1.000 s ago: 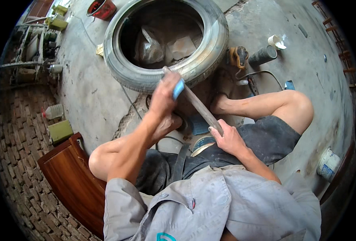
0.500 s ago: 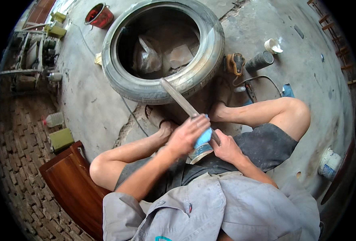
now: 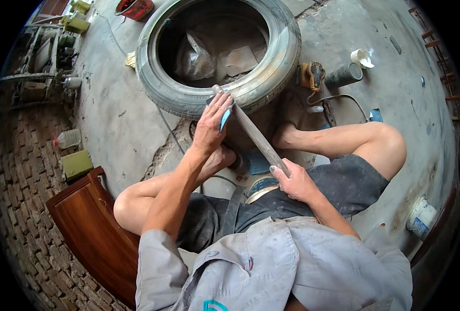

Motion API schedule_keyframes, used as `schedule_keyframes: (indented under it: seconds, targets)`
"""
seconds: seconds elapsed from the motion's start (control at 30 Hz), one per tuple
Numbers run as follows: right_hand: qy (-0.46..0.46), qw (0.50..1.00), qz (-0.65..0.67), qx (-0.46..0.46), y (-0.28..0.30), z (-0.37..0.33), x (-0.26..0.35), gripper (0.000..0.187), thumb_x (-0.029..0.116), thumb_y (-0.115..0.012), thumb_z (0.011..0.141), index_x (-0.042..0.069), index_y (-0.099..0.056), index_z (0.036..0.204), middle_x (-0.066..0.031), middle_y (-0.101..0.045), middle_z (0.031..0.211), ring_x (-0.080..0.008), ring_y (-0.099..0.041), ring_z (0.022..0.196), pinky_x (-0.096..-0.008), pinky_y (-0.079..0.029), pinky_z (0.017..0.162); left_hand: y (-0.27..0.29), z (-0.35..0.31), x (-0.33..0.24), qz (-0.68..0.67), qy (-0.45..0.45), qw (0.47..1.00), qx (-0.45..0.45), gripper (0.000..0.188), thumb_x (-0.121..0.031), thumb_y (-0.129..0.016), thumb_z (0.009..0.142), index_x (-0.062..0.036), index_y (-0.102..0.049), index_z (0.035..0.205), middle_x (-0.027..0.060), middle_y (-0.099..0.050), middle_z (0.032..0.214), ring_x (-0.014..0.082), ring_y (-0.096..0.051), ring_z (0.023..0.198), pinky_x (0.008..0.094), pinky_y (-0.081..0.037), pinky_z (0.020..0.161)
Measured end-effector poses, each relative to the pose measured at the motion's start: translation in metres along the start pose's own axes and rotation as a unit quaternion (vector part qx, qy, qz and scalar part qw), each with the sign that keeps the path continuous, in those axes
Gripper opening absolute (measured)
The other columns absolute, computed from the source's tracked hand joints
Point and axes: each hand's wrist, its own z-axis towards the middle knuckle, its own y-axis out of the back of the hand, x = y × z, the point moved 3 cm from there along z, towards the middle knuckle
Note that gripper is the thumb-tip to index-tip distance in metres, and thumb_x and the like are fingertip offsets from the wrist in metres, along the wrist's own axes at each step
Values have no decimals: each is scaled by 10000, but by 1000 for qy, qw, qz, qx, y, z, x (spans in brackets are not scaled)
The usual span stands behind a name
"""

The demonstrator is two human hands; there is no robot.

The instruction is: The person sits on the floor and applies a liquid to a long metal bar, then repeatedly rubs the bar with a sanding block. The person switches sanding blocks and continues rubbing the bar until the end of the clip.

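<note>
A person in a grey shirt (image 3: 250,259) and dark, dusty shorts (image 3: 338,184) sits with knees bent outward on a rough grey concrete floor (image 3: 121,111), seen from above. Across the middle, a long, straight, grey-brown rod (image 3: 257,136) slants from the person's lap away to the upper left. Its far end lies over the near edge of a large, worn grey-black rubber tyre (image 3: 263,96) lying on its side; whether the two touch is unclear.

The left hand (image 3: 213,124) is partly closed over the rod near that far end, fingers nearly straight and side by side, holding a small blue sheet (image 3: 225,118) against it. The left thumb is hidden. The right hand (image 3: 294,181) is closed around the near end of the rod, thumb along its upper side, just above the right thigh.

Inside the tyre's opening are a crumpled clear plastic bag (image 3: 197,65) and, beside it, a flat pale piece (image 3: 238,60). Right of the tyre stand an orange-and-black power tool (image 3: 313,76), a dark grey cylinder (image 3: 344,76) and a tipped white cup (image 3: 362,58). A red bucket (image 3: 135,9) is at the tyre's upper left. At the left edge, a glossy reddish-brown wooden panel (image 3: 97,228) lies near a yellow-green block (image 3: 77,165) and a clear plastic bottle (image 3: 69,140).
</note>
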Motion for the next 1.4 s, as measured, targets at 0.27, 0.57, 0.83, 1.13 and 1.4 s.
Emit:
schedule_keyframes:
  seconds: [0.27, 0.57, 0.83, 1.13, 1.4]
  targets:
    - [-32, 999, 11, 14, 2, -1, -2, 365, 353, -609, 1042, -12, -608, 1050, -253, -669, 856, -456, -632, 806, -492, -517, 765, -14, -8, -27, -18, -14, 999, -28, 575, 42, -630, 820, 23, -620, 1395, 231, -564, 1511, 389, -495, 1456, 512, -355, 1243]
    - [56, 998, -19, -32, -3, 2, -11, 339, 332, -635, 1030, -3, -591, 1019, -297, -686, 913, -527, -662, 916, -550, -513, 781, -36, -44, -48, -84, -23, 996, 6, 588, 57, -658, 822, -11, -640, 1406, 217, -568, 1518, 360, -473, 1487, 494, -334, 1259]
    - [74, 989, -104, -80, -11, -1, -9, 330, 304, -655, 1011, -1, -532, 1037, -351, -675, 869, -581, -641, 867, -633, -498, 742, -46, -61, -86, -47, -29, 997, 44, 712, 76, -683, 726, -18, -614, 1429, 190, -575, 1515, 371, -514, 1447, 505, -363, 1248]
    - [95, 980, -141, -103, -11, 2, -7, 320, 281, -672, 1000, 7, -509, 1029, -355, -670, 795, -570, -657, 799, -649, -512, 695, -31, -38, -40, -12, -11, 997, 75, 719, 56, -636, 795, -22, -536, 1503, 196, -531, 1556, 369, -443, 1502, 525, -365, 1231]
    - [110, 973, -161, -123, -8, -1, -10, 334, 298, -670, 1005, 9, -503, 1023, -349, -668, 781, -569, -655, 775, -649, -514, 688, -3, -1, -35, -26, 66, 996, 58, 866, 53, -716, 625, 35, -528, 1470, 258, -565, 1483, 420, -486, 1439, 484, -392, 1203]
